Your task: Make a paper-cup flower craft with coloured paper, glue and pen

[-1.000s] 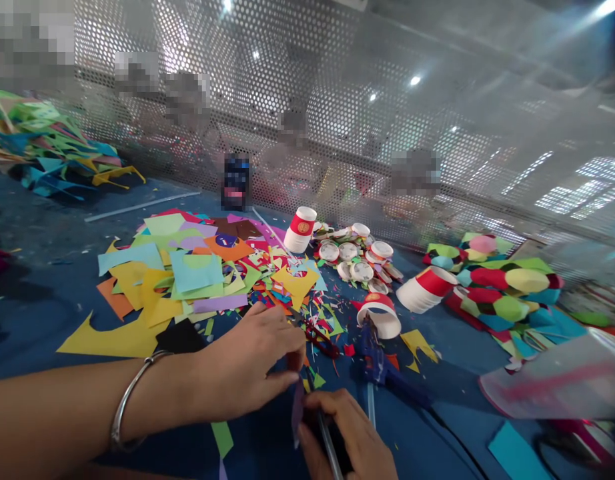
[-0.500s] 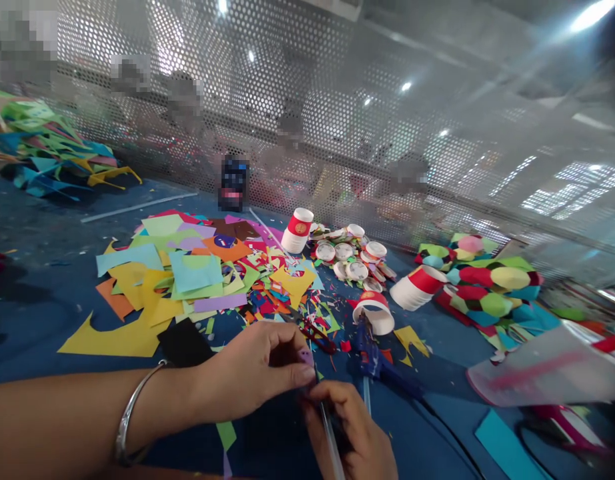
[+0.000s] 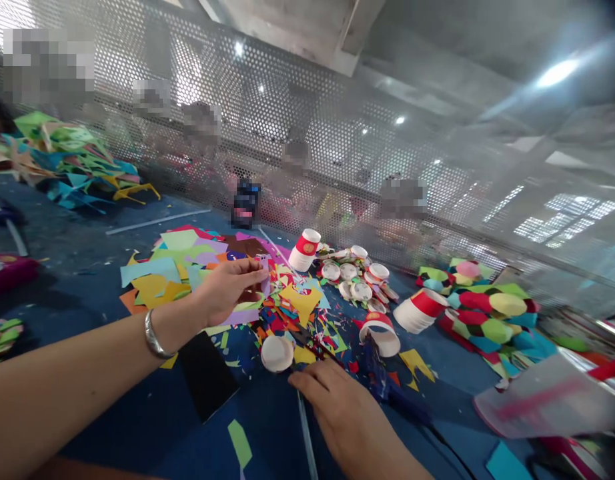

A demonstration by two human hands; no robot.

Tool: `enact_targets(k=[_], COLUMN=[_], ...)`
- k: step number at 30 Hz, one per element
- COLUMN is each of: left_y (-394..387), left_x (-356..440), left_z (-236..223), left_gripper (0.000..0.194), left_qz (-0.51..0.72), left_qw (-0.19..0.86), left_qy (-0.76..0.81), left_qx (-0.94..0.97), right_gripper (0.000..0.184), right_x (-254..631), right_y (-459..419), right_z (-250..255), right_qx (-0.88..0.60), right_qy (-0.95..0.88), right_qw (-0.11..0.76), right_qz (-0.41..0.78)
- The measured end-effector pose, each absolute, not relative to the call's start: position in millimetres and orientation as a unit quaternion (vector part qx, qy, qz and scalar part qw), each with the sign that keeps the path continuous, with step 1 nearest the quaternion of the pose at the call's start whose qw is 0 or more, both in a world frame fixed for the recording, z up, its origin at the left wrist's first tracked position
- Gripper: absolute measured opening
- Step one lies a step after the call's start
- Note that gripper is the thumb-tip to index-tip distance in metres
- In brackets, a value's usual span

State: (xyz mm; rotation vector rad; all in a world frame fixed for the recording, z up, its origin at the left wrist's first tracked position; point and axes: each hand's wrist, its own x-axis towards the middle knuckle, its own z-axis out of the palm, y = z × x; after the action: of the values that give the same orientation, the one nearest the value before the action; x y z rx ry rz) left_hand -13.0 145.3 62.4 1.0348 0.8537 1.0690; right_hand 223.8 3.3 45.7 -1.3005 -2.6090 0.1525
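Note:
My left hand [image 3: 227,290], with a silver bangle at its wrist, pinches a small piece of purple paper [image 3: 265,275] above the heap of coloured paper scraps [image 3: 152,288]. Lower and to the right, my right hand [image 3: 332,400] is low over the blue table with its fingers curled together. What its fingertips grip, if anything, is hidden. Just beyond it lie dark red-handled scissors [image 3: 315,343], partly covered. A clear narrow stick [image 3: 306,433] runs toward me from near its fingertips. A white paper cup piece [image 3: 277,353] sits between my hands.
A blue glue gun [image 3: 382,380] rests right of my right hand, by an open cup [image 3: 382,335]. Beyond are stacked cups [image 3: 420,310], white discs [image 3: 348,272] and coloured paper shapes [image 3: 497,310]. A clear pitcher [image 3: 542,393] lies right; black paper [image 3: 207,377] lies left.
My hands, close together before, have come apart. The left one moved up and left with the purple paper; the right one turned palm down near the scissors. The cup piece now shows.

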Motion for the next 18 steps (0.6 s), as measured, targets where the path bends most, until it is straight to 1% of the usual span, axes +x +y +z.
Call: enact_targets(k=[3,8,15,18], left_y=[151,150,151,154], left_x=[-13,-10,-10,-12], left_z=[60,59,60,60], left_gripper=[0.021,0.021,0.028,0.027], left_qz=[0.495,0.521,0.578,0.602], left_qw=[0.651,0.636,0.592,0.572], left_qy=[0.367,0.363,0.35,0.347], left_qx=[0.443,0.439,0.44,0.436], right_gripper=[0.043,0.03,0.015,0.012], right_x=[228,239,239,235], right_y=[11,30,50,52], right_z=[52,53,46,51], right_qx=[-0.474,-0.553,-0.576,-0.588], right_qy=[-0.872,-0.827,-0.816,-0.807], right_qw=[0.11,0.099,0.045,0.043], right_qz=[0.05,0.009,-0.028,-0.037])
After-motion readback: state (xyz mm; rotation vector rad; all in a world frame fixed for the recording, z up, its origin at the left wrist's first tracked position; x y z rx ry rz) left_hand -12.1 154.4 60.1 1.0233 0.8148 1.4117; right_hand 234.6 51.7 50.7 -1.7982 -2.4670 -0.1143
